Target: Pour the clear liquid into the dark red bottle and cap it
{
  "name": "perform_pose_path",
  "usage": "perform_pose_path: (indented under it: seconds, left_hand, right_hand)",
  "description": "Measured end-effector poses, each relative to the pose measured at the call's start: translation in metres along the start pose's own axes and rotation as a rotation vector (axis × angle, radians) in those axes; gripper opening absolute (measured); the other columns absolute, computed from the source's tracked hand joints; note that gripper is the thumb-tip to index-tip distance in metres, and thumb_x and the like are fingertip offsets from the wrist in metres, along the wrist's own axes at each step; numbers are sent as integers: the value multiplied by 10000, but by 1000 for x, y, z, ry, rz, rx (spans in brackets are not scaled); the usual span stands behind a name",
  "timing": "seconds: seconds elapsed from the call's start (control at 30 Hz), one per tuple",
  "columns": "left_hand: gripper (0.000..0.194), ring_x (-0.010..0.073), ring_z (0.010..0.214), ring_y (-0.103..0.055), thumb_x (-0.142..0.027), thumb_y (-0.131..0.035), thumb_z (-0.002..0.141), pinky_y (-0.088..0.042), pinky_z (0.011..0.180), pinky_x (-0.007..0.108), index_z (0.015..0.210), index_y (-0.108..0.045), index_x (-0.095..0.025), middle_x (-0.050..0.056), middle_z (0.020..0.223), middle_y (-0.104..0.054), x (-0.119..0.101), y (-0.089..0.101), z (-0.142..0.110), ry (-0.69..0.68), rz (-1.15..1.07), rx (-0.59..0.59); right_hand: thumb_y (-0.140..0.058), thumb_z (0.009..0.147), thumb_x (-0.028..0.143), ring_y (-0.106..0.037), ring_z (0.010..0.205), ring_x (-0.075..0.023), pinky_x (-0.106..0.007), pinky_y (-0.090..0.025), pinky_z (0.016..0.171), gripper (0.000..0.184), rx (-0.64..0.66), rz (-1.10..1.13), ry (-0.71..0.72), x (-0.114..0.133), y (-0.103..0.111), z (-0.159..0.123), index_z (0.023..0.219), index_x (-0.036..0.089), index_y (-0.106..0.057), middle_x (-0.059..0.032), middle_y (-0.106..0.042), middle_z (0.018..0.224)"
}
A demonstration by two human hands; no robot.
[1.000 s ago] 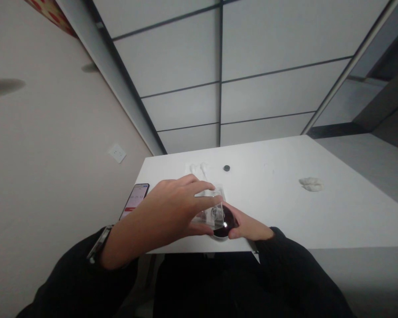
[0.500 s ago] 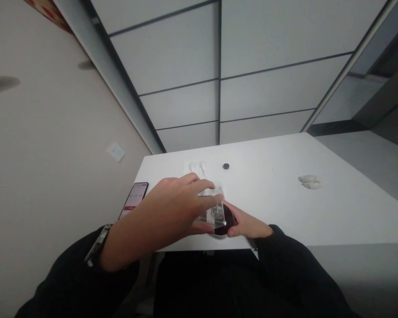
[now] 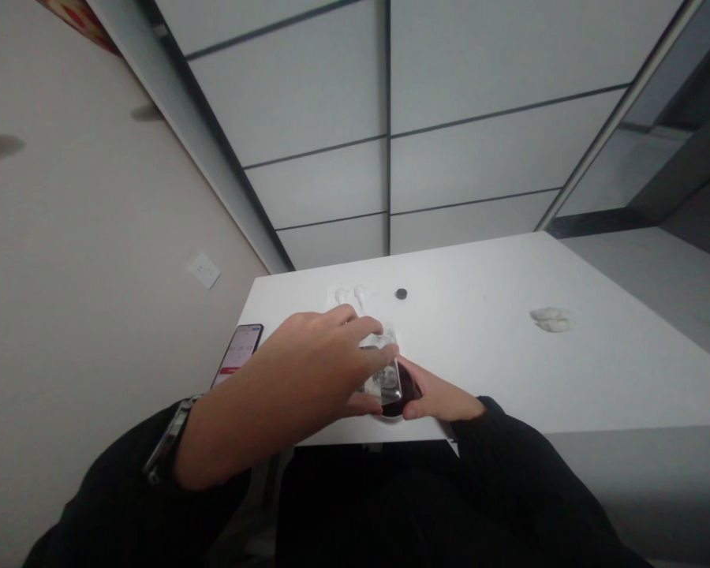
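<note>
My left hand [image 3: 337, 359] reaches across from the left, its fingers curled round a clear plastic box [image 3: 387, 386] with small things inside that I cannot make out. Under and beside the box is a dark red, rounded object [image 3: 410, 386] with a pale rim at its lower edge; its kind is not plain. My right hand [image 3: 435, 390] grips this dark object from the right, thumb in front and fingers mostly hidden behind it. The box is held over the dark object, near the front edge of the white table [image 3: 479, 355].
A phone [image 3: 237, 351] with a lit screen lies at the table's left edge. Two whitish small pieces [image 3: 350, 296] lie behind my left hand, with a dark round disc [image 3: 401, 293] to their right. A crumpled pale wad [image 3: 551, 319] rests further right.
Both hands keep their hold with hardly any motion. The clear box seems tilted very slightly differently, and the whole view has shifted a little.
</note>
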State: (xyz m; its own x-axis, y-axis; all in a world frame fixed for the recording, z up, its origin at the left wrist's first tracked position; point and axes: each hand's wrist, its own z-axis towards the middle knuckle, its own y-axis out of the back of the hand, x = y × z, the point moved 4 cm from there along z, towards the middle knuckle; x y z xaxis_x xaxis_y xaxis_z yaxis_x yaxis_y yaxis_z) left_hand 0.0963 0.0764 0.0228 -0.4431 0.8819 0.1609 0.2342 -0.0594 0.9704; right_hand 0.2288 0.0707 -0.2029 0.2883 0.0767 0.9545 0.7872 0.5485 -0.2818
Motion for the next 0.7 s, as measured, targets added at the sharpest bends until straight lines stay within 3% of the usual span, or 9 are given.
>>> perform_pose_path:
  seconds: [0.3,0.7]
  left_hand:
    - [421,239,1061,-708,-430,-866,888,-530,715,294,1260,-747,-273,48,1258,-767,-4,2,1,-9,35,2]
    - [338,241,1032,-694,-444,-830,921,-480,683,283,1197,-769,-260,58,1191,-770,-7,8,7,17,56,71]
  right_hand:
    - [-964,673,532,-543,1381,-378,-564,-363,1211,950,-3,-3,6,6,-3,0,1464,225,-537,-146,-588,1500]
    - [-973,645,603,-533,1385,-389,-554,-370,1212,980,-5,-4,43,11,-4,2,1439,203,-562,-150,-603,1466]
